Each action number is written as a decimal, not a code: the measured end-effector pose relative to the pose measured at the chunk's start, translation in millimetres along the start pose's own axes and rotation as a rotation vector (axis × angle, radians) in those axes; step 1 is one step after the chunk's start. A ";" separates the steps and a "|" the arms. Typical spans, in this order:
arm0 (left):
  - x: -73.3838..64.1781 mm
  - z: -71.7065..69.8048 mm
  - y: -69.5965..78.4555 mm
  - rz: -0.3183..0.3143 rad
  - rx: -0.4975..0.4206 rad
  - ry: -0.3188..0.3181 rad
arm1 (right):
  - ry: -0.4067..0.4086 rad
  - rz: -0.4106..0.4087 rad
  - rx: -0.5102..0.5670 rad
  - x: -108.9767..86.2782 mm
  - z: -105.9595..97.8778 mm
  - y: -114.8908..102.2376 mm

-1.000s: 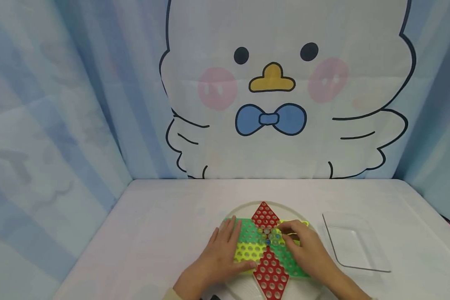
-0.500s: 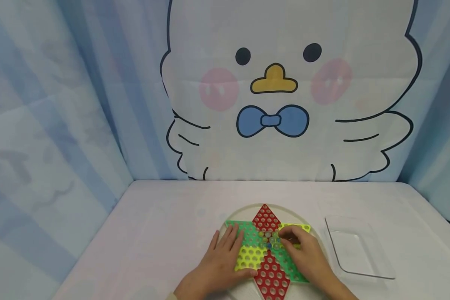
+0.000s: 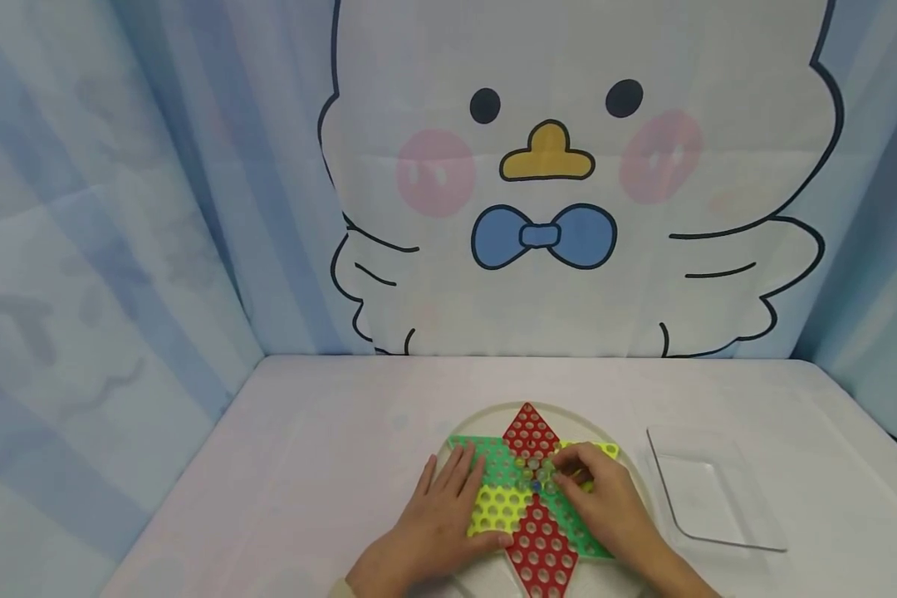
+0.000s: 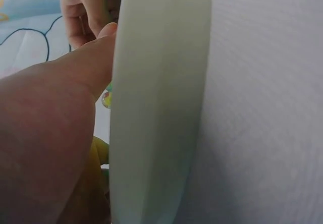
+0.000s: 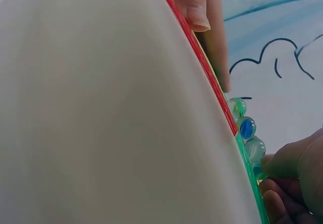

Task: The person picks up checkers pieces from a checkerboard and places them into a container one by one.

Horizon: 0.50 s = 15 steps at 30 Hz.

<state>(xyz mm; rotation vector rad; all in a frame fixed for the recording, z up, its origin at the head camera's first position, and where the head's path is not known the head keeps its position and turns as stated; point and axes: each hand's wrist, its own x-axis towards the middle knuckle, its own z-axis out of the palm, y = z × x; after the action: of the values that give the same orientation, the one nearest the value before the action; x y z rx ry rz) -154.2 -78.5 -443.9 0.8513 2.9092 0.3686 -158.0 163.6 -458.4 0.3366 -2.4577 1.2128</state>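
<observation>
A round cream board [image 3: 601, 579] w/ a holed red, green & yellow plastic star [image 3: 541, 546] is set toward the near side of the white cloth-covered bench [image 3: 344, 432], its near edge cut off by the frame. Ample room is left btwn the board & the bench's L edge; on the R, only a narrow gap is left btwn the rim & a shallow clear plastic tray [image 3: 706, 498]. Behind, a strip of bench is left before the lt-blue cartoon-print curtain [image 3: 299, 249].

A cluster of small glass marbles [image 3: 541, 474], greenish, clear & blue, is gathered at the star's ctr, btwn the two hands.

L hand [image 3: 448, 519] is laid flat on the board's L side, fingers straight & a bit spread, thumb stuck out toward the near red point; nothing is seen held.

R hand [image 3: 609, 507] is angled in from the near R, fingers bent. In R wrist view, a green glass marble [image 5: 259, 171] is pinched at the thumb tip, grip narrow, close against the board & next to other marbles.
</observation>
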 end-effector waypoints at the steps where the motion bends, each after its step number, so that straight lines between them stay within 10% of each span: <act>1: 0.4 -0.4 0.2 0.000 0.005 -0.001 | -0.005 0.000 -0.006 0.3 -0.4 0.5; 15: 1.7 -2.2 1.0 -0.013 -0.006 -0.022 | -0.047 -0.017 -0.030 0.9 -3.1 2.1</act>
<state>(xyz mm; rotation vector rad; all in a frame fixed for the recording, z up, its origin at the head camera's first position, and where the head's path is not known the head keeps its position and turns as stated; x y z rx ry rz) -155.4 -77.2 -441.5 0.8295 2.8906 0.3636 -158.9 167.2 -457.7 0.3805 -2.5048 1.1722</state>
